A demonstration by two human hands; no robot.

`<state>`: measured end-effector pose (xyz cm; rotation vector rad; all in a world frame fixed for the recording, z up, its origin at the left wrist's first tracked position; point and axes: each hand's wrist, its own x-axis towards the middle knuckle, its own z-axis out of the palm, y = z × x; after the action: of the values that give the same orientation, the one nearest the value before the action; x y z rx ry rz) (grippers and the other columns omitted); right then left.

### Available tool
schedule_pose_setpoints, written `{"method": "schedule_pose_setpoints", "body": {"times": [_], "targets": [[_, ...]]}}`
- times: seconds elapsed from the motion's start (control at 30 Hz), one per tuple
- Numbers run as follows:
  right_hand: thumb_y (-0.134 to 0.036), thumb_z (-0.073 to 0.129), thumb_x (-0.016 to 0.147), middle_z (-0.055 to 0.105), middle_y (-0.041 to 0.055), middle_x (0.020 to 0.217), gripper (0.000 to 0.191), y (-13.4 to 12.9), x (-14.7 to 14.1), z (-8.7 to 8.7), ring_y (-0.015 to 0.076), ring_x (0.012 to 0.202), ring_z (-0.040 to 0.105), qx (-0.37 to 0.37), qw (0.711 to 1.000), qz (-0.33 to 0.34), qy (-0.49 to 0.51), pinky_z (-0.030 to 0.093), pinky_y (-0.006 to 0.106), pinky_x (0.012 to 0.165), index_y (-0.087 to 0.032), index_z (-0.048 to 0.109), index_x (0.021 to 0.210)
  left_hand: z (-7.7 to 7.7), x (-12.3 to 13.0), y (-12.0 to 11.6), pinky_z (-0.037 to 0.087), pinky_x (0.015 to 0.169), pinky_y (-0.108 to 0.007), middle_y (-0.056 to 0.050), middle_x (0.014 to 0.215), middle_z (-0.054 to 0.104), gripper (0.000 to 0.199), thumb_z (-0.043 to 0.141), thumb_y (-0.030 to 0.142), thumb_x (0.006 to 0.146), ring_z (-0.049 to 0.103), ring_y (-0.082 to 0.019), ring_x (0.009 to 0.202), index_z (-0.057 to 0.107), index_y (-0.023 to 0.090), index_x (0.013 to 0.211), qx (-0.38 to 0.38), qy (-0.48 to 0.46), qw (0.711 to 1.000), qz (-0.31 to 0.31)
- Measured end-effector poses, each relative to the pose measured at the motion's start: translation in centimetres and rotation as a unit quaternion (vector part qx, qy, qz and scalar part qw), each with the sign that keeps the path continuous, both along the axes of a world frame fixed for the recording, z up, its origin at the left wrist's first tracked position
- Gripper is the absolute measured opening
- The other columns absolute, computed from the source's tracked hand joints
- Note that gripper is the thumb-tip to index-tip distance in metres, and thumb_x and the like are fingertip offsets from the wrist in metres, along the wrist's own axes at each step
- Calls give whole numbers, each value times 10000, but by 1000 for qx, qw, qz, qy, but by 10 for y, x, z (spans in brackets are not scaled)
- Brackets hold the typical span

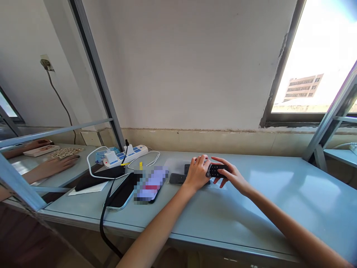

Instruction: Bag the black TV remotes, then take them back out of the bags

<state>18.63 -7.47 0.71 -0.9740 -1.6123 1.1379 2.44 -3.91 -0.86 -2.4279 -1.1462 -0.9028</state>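
Observation:
My right hand (230,173) grips the right part of a black remote-like device (215,171) with small light dots on it, thumb and fingers around it. Its rounded left end touches my left hand (198,170), whose fingers are bent over the spot where the device and dark flat pieces meet; what they hold, if anything, is hidden. A dark flat piece (177,179) lies on the grey-blue table (251,216) just left of my left hand. Clear plastic film (220,185) shows beneath my hands.
Left of my hands lie a lit phone (152,186), a dark-screened phone (124,190), a black pouch (97,178) and a white power strip (134,152) with cables. Metal frame posts (100,70) rise at both sides. Another person's hands (63,163) rest on the far-left table.

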Motion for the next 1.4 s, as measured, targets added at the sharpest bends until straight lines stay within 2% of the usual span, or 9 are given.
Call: {"method": "schedule_pose_setpoints", "body": {"times": [0.13,0.27,0.47,0.7,0.87,0.97,1.03,1.13,1.4], "targets": [[-371,564,735,630,76,966,658,-1,-1,2,194,655,665,-63,998,20,13,556,275,473,-193,440,1356,0,-1,2,411,847,-339,-65,1111,594,323,682,158,733,571,-218,994,556,208,1026,14,9,1000,9],[-285,539,742,645,77,958,407,1,0,6,190,678,670,-82,995,-13,56,560,256,498,-166,603,1126,3,-4,3,403,871,-346,-52,1048,618,269,676,217,766,570,-216,982,559,214,1009,22,-16,1000,10],[-216,506,742,651,42,786,234,8,10,17,146,568,630,-118,966,-117,200,529,219,457,-165,644,924,12,-17,7,384,885,-362,-29,959,641,273,727,270,746,570,-222,954,581,237,974,-7,-79,996,49],[-353,351,910,645,49,747,346,8,17,28,125,552,617,-193,913,-136,332,524,188,456,-175,645,871,9,-18,10,359,882,-353,-14,918,679,294,710,419,778,605,-199,886,590,230,969,-56,-87,993,56],[-465,411,922,666,50,907,354,16,24,20,129,709,659,-223,933,-98,263,532,156,494,-208,645,855,8,-16,10,371,870,-330,-16,960,674,352,683,478,784,613,-190,927,582,224,1007,-63,-97,993,39],[-587,415,899,641,68,1094,434,22,27,9,168,855,663,-180,969,-55,159,547,172,518,-226,652,940,8,-18,11,387,849,-313,-18,981,662,352,681,447,797,610,-185,945,578,216,1041,-75,-84,993,31],[-651,425,870,634,91,1107,493,25,28,1,194,895,658,-137,986,-31,89,551,186,516,-227,637,1005,8,-20,12,396,827,-303,-19,991,651,342,680,419,808,605,-186,955,573,216,1062,-75,-70,994,30],[-655,504,834,643,97,1016,494,28,27,-7,194,875,658,-117,992,-21,52,550,187,518,-221,608,1047,8,-22,12,404,809,-297,-20,1005,633,341,673,387,820,594,-192,975,564,227,1101,-69,-42,996,29],[-456,802,620,590,48,857,464,25,25,-14,104,615,575,-131,989,-31,62,537,195,498,-191,651,970,18,-22,3,405,818,-293,-27,1004,619,321,660,335,837,589,-191,962,571,226,1126,-91,31,995,1]]}}
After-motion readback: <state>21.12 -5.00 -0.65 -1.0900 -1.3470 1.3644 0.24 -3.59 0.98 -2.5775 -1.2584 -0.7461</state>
